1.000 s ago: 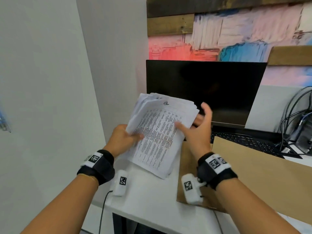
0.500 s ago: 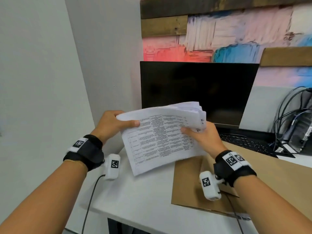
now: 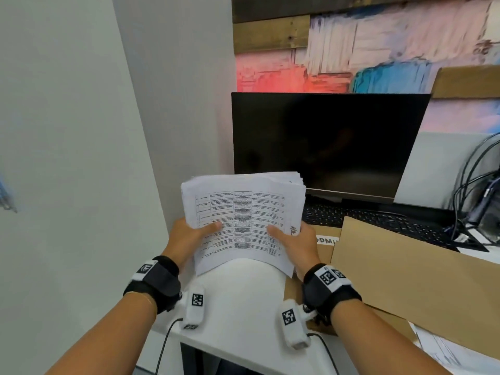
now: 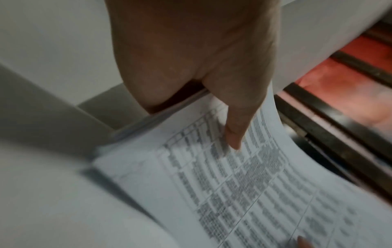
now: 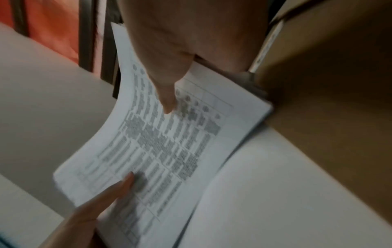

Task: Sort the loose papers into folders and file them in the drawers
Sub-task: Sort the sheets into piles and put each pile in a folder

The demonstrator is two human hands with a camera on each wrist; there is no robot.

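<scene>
Since half a second ago the papers have swung from lying sideways to upright, long axis running 6 to 12 o'clock, printed face toward the person, top edge near the monitor. They hang above the worktop, left of the folders. The left hand and right hand pinch the side edges, thumbs on top (other fingers hidden). The stack looks light, floppy, apt to fan; grip low at both edges.
</scene>
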